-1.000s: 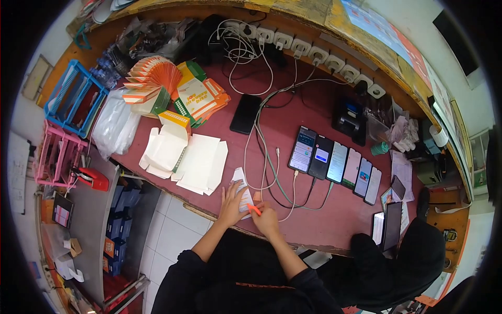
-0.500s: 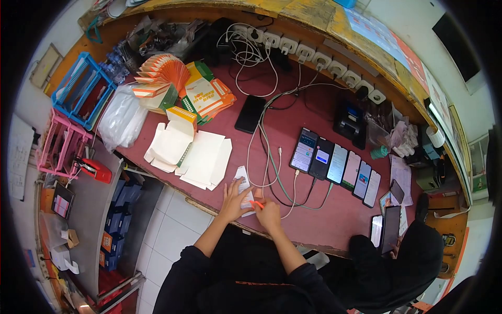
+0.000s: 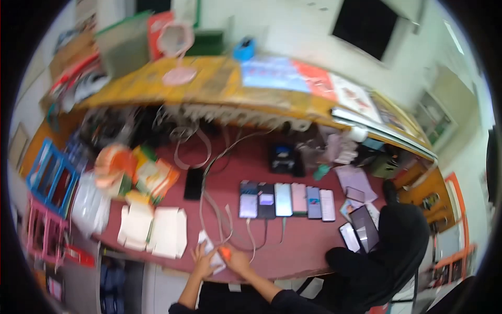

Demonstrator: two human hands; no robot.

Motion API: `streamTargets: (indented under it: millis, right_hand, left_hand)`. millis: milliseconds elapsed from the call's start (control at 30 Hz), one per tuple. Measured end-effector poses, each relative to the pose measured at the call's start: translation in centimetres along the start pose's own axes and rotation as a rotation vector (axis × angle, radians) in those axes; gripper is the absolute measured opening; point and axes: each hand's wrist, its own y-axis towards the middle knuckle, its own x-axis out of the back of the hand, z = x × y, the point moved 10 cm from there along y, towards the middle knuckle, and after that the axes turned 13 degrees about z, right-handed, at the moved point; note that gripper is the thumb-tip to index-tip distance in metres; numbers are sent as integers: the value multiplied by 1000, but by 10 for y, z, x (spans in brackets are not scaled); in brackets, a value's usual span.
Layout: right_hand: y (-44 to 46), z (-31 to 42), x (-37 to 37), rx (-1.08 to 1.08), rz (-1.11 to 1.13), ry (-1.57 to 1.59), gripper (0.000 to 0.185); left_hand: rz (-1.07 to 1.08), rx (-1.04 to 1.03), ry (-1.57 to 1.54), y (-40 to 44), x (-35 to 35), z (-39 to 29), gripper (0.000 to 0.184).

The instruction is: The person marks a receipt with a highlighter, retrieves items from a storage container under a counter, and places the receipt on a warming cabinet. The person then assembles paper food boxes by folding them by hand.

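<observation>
My left hand (image 3: 202, 260) lies with its fingers apart on a narrow white paper (image 3: 210, 252) near the front edge of the red table. Just to its right, my right hand (image 3: 235, 259) is closed around a small orange object (image 3: 225, 253), beside the paper. Motion blur hides the object's exact form. White cables run on the table just beyond both hands. To the left of them lies an unfolded white carton (image 3: 168, 233).
A row of several phones (image 3: 283, 200) lies right of the cables, and a black phone (image 3: 194, 183) left of them. A co-worker in black (image 3: 389, 259) sits at the right near a tablet (image 3: 364, 228). Orange packaging (image 3: 157, 175) and plastic bags (image 3: 90, 205) are at the left.
The view has swung up and to the right, showing the upper shelf and wall. My hands remain at the paper, with the orange object still in my right hand.
</observation>
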Motion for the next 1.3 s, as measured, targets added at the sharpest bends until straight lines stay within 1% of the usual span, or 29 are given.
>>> streamTargets:
  millis: [33,67,167,200,233,267,333,367,400,467,500,567,600,667,700,733,767,800,833,900,933,1000,1033,1067,1100,1133,1167,1233,1300]
  right_hand:
    - [5,-6,-13,32,31,-150,41]
    - [0,5,-5,-1,66,-145,44]
    - [5,7,8,2,-94,-52,47]
    - [12,-1,10,-87,-63,17,49]
    - [11,-12,6,-181,-28,93,52]
    - [8,-15,6,-227,-81,121,52]
    - [-18,38,43,319,-539,8,59]
    - [-32,38,52,260,-590,2,59]
    - [-46,37,58,122,-584,97,62]
    - [-93,14,50,-77,-631,251,64]
    - [-118,0,36,-141,-615,300,64]
    - [-179,-36,10,-265,-658,371,65]
    - [-208,-59,-21,-292,-654,502,63]
    - [-271,-94,-72,-317,-695,672,58]
    - [-304,-108,-94,-322,-732,716,54]
    - [-339,-125,-113,-346,-774,725,54]
    - [-368,-147,-147,-387,-719,907,50]
    - [-398,-164,-180,-414,-662,1089,46]
    - [-441,-171,-195,-427,-707,1099,46]
    - [-550,-198,-235,-494,-1022,1388,38]
    - [-600,-216,-250,-518,-1073,1363,38]
    - [-708,-235,-288,-618,-1427,1237,32]
    - [-748,-251,-307,-505,-1518,1333,25]
    - [-823,-221,-279,-459,-1681,1352,21]
    - [-873,-233,-288,-458,-1786,1308,24]
    - [-914,-241,-291,-449,-1889,1273,29]
    - [-943,-250,-295,-435,-1924,1291,29]
    - [-1007,-270,-278,-458,-1755,1257,38]
    - [-1046,-302,-275,-411,-1702,1236,41]
  left_hand:
    - [14,-74,-32,0,-5,3,80]
    - [3,-54,10,-4,-1,-4,81]
    - [-28,-134,70,-12,-11,-3,78]
    - [-44,-163,135,-8,-12,-4,78]
    - [-91,-178,282,-18,8,-32,61]
    - [-53,-243,294,-15,3,-31,61]
    - [40,-135,280,-8,-18,-6,70]
    - [0,-168,256,-13,-17,-6,64]
    - [75,-73,223,-19,-6,-18,61]
    - [-77,-130,221,-26,-6,-14,57]
    - [-17,-185,254,-32,-16,-13,57]
    - [-90,-229,226,-44,-25,-22,49]
    - [-36,-292,237,-58,-42,-40,49]
    - [-60,-771,290,-117,-75,-118,40]
    - [614,-442,97,-109,-151,-116,44]
    - [461,-998,91,-181,-147,-202,40]
    - [770,-1034,296,-208,-234,-167,40]
    - [843,-986,-11,-247,-257,-198,42]
    - [921,-1043,86,-283,-305,-211,42]
    - [1032,-1116,9,-345,-373,-242,42]
    - [1115,-1155,-84,-384,-412,-279,42]
    - [1211,-1169,-134,-466,-466,-343,41]
    - [1281,-1146,-157,-502,-479,-374,39]
    - [1343,-1130,-184,-536,-500,-404,38]
    - [1273,-1312,-143,-570,-525,-425,37]
    - [1297,-1329,-112,-605,-521,-466,37]
    - [1351,-1047,-192,-623,-526,-502,39]
    - [1417,-827,-270,-648,-566,-543,38]
    - [1531,-621,-273,-663,-621,-560,37]
